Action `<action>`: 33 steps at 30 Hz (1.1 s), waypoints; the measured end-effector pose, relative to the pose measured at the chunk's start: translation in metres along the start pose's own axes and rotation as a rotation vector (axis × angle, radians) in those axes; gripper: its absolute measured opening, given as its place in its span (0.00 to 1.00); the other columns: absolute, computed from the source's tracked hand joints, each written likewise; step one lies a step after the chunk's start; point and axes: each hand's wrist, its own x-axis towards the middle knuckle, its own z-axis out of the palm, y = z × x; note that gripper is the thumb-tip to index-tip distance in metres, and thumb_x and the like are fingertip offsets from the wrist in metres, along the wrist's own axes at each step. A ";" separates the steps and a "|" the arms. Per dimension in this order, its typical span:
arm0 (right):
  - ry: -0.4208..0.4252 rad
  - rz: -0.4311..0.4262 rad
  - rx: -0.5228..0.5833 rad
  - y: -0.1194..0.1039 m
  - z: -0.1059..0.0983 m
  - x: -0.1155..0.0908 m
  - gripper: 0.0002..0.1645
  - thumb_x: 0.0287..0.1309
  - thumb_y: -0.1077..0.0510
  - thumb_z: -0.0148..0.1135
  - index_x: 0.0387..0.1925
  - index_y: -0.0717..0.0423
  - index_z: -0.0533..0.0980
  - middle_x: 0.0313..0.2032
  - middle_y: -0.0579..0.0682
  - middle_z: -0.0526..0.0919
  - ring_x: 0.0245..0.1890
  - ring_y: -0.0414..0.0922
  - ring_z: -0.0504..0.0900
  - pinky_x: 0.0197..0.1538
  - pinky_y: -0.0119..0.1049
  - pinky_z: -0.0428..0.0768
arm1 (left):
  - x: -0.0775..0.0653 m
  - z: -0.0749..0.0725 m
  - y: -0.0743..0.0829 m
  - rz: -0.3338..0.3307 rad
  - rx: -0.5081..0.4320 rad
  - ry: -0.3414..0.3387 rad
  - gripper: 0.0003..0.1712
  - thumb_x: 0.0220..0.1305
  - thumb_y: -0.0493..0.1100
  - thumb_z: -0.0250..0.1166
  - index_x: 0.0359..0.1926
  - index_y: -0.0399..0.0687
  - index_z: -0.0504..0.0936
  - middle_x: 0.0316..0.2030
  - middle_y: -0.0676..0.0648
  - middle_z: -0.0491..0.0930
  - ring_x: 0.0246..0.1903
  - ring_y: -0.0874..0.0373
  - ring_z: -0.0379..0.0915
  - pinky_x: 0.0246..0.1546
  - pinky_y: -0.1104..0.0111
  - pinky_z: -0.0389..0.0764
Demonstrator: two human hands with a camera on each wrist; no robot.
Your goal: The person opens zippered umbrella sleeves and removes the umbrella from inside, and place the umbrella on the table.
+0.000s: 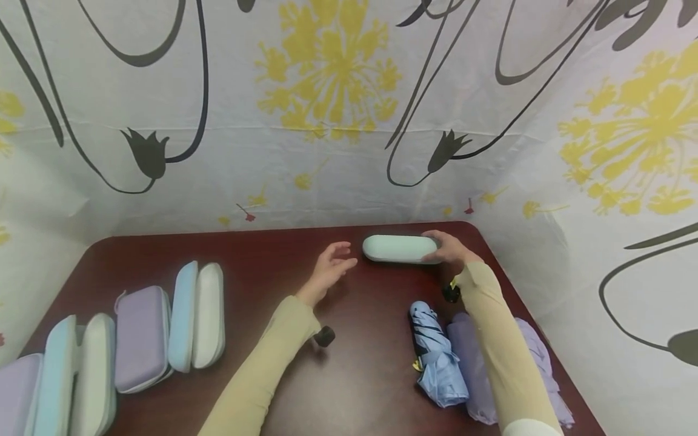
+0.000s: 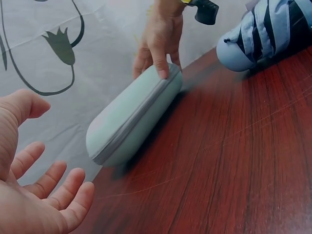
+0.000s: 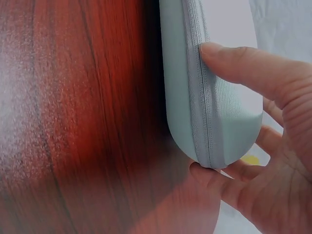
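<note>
A pale mint zip case [image 1: 398, 249], long with rounded ends, lies near the far edge of the table. My right hand [image 1: 449, 247] grips its right end; in the right wrist view the thumb [image 3: 234, 61] lies by the grey zip and the fingers wrap round the rounded end. Just left of the case, my left hand [image 1: 329, 267] hovers with fingers spread and relaxed, holding nothing. In the left wrist view a gap shows between the left hand [image 2: 44, 200] and the case's near end [image 2: 114, 134].
Several zip cases stand at the left, among them a purple one [image 1: 140, 339], a light blue one [image 1: 183, 315] and a cream one [image 1: 209, 315]. A folded blue umbrella [image 1: 438, 357] and a purple fabric bundle [image 1: 471, 369] lie near the right forearm. A patterned curtain [image 1: 218, 121] hangs behind the table.
</note>
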 end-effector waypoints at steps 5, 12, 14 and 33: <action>-0.012 0.010 -0.002 -0.007 0.004 0.002 0.40 0.46 0.60 0.71 0.61 0.63 0.65 0.58 0.67 0.66 0.52 0.60 0.66 0.54 0.55 0.66 | 0.003 0.003 -0.001 0.002 0.006 -0.002 0.28 0.59 0.38 0.63 0.61 0.39 0.68 0.57 0.36 0.70 0.45 0.47 0.72 0.43 0.61 0.76; -0.033 0.001 -0.010 -0.011 0.011 0.004 0.38 0.47 0.59 0.71 0.60 0.59 0.66 0.59 0.65 0.66 0.52 0.59 0.66 0.53 0.55 0.67 | 0.000 -0.003 -0.003 -0.011 0.016 0.017 0.28 0.60 0.38 0.63 0.60 0.40 0.68 0.55 0.39 0.71 0.46 0.48 0.72 0.43 0.62 0.76; -0.032 -0.013 -0.011 -0.011 0.012 0.003 0.38 0.47 0.59 0.70 0.60 0.59 0.66 0.59 0.64 0.66 0.52 0.59 0.66 0.53 0.55 0.67 | -0.003 -0.007 -0.004 -0.017 0.018 0.022 0.28 0.59 0.38 0.63 0.61 0.40 0.68 0.56 0.39 0.71 0.46 0.48 0.72 0.43 0.62 0.76; -0.076 -0.206 -0.030 -0.030 0.036 -0.003 0.38 0.44 0.58 0.73 0.59 0.56 0.69 0.57 0.61 0.69 0.52 0.57 0.68 0.51 0.54 0.69 | -0.049 -0.058 -0.005 -0.030 0.083 0.087 0.27 0.59 0.33 0.62 0.60 0.40 0.69 0.56 0.37 0.70 0.45 0.48 0.73 0.42 0.61 0.77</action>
